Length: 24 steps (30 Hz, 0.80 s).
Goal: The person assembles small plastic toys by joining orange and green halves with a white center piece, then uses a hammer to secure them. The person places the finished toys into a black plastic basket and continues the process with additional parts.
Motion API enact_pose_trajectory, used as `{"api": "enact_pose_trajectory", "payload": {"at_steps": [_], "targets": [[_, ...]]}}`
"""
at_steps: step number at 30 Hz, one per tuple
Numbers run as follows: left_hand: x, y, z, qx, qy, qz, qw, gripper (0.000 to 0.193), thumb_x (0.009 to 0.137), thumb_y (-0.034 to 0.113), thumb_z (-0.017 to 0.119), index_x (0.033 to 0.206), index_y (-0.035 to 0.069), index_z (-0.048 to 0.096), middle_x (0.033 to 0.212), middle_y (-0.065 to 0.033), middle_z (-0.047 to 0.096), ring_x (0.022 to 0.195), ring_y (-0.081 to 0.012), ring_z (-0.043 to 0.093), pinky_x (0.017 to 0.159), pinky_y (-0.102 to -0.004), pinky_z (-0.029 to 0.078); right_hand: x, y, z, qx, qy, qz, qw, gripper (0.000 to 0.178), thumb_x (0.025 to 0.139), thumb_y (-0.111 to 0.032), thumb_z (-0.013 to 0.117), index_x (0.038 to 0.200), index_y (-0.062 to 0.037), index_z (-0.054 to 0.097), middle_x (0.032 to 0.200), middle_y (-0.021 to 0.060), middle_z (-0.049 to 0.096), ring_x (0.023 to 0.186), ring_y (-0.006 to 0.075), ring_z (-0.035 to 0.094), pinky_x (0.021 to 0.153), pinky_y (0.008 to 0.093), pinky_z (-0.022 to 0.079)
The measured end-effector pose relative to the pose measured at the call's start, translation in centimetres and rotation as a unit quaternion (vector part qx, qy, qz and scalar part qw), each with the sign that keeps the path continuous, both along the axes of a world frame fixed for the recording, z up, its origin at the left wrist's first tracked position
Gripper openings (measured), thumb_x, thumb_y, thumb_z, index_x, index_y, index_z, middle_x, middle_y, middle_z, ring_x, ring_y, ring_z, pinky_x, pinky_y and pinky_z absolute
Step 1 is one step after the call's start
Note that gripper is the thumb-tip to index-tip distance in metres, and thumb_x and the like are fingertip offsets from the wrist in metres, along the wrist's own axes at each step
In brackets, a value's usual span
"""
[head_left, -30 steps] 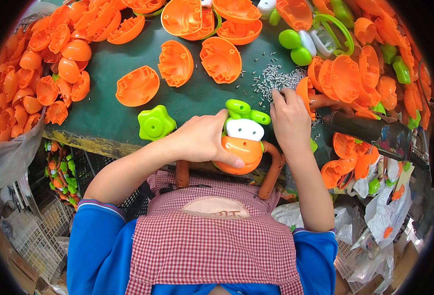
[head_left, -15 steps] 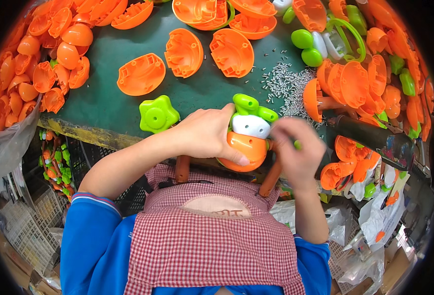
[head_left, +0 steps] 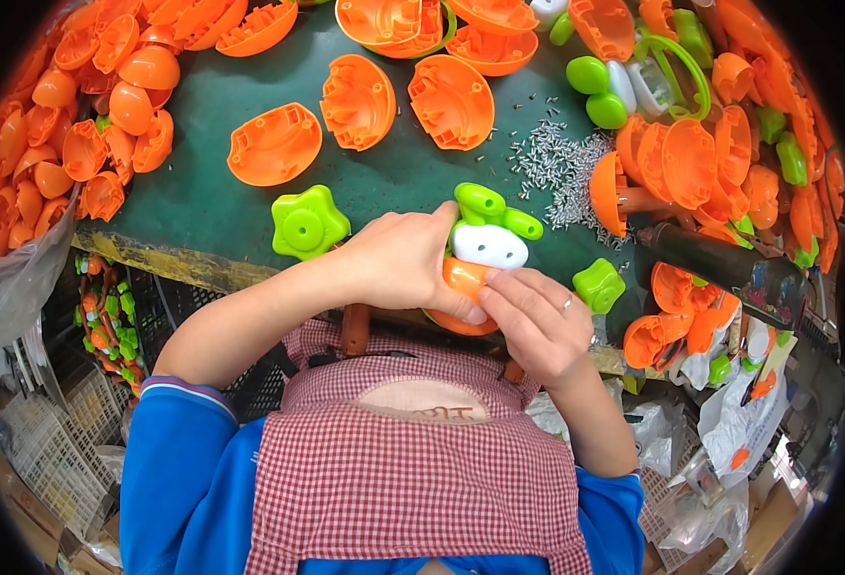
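Observation:
A plastic toy with an orange rounded body (head_left: pixel 466 277), a white face part (head_left: pixel 489 246) and green knobs (head_left: pixel 480 202) stands at the table's near edge. My left hand (head_left: pixel 405 257) is wrapped round its left side, thumb across the orange shell. From the right, my right hand (head_left: pixel 544 324) brings its bent fingertips together against the orange shell; anything between them is hidden. Below my left wrist shows a brown peg-like part (head_left: pixel 355 329). Green star-shaped parts lie on either side, one by my left forearm (head_left: pixel 309 222) and another beyond my right hand (head_left: pixel 599 286).
Loose small screws (head_left: pixel 568 171) are heaped on the green table (head_left: pixel 202 225). Orange half shells (head_left: pixel 358 103) lie farther back, with more piled at left (head_left: pixel 133 103) and right (head_left: pixel 689 163). A dark tool-like bar (head_left: pixel 719 268) juts in from the right.
My right hand has come in from the toy's right side onto the orange shell, its fingertips now pressed there. The right green star part is uncovered. My left hand stays put.

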<state>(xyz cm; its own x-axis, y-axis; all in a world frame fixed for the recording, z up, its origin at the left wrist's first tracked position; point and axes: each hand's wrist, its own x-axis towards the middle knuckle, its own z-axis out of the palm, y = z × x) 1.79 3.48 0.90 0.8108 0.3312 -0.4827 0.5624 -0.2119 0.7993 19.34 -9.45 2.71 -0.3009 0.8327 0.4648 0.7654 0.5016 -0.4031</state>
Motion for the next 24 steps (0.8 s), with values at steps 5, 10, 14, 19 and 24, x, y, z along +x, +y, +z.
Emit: {"api": "enact_pose_trajectory", "payload": {"at_steps": [5,10,14,19,24], "targets": [[-0.1,-0.1,0.1,0.006,-0.017,0.009,1.000,0.095,0.060,0.061,0.081,0.117,-0.008,0.047,0.101,-0.0256,0.066,0.095,-0.0401,0.066,0.084,-0.0438,0.052,0.1,0.0,0.1,-0.040,0.052,-0.033,0.997,0.026,0.067,-0.001,0.068,0.093,0.0006,0.069,0.091,0.0128,0.067,0.082,0.0278,0.067,0.069,0.0353,0.057],[0.0,0.0,0.5,-0.001,0.007,-0.001,1.000,0.095,0.060,0.060,0.081,0.117,-0.008,0.047,0.103,-0.0263,0.065,0.096,-0.0408,0.065,0.085,-0.0447,0.051,0.1,0.7,1.4,-0.167,0.101,-0.072,0.978,0.017,0.076,0.002,0.069,0.092,-0.0001,0.068,0.088,0.0111,0.067,0.076,0.0280,0.065,0.071,0.0358,0.053],[-0.1,-0.2,0.6,0.006,0.008,0.001,1.000,0.097,0.060,0.060,0.081,0.118,-0.009,0.046,0.104,-0.0269,0.065,0.097,-0.0414,0.065,0.085,-0.0448,0.052,0.8,1.1,2.0,-0.163,0.095,-0.087,0.978,0.016,0.075,0.005,0.071,0.090,-0.0004,0.069,0.085,0.0110,0.068,0.074,0.0258,0.065,0.068,0.0338,0.052],[0.1,0.0,0.6,0.003,0.020,-0.012,1.000,0.098,0.060,0.059,0.081,0.119,-0.010,0.045,0.105,-0.0271,0.065,0.098,-0.0411,0.065,0.087,-0.0445,0.051,3.8,1.4,0.8,-0.188,0.047,-0.200,0.961,0.017,0.075,0.001,0.071,0.091,-0.0016,0.069,0.082,0.0106,0.067,0.075,0.0273,0.066,0.067,0.0357,0.053],[0.2,0.3,1.0,-0.026,0.017,-0.003,1.000,0.099,0.061,0.059,0.081,0.119,-0.012,0.045,0.105,-0.0273,0.064,0.100,-0.0400,0.064,0.088,-0.0434,0.050,2.3,0.7,1.7,-0.153,0.054,-0.076,0.984,0.024,0.070,0.001,0.069,0.095,-0.0018,0.069,0.085,0.0092,0.065,0.076,0.0263,0.066,0.065,0.0337,0.053]]}}
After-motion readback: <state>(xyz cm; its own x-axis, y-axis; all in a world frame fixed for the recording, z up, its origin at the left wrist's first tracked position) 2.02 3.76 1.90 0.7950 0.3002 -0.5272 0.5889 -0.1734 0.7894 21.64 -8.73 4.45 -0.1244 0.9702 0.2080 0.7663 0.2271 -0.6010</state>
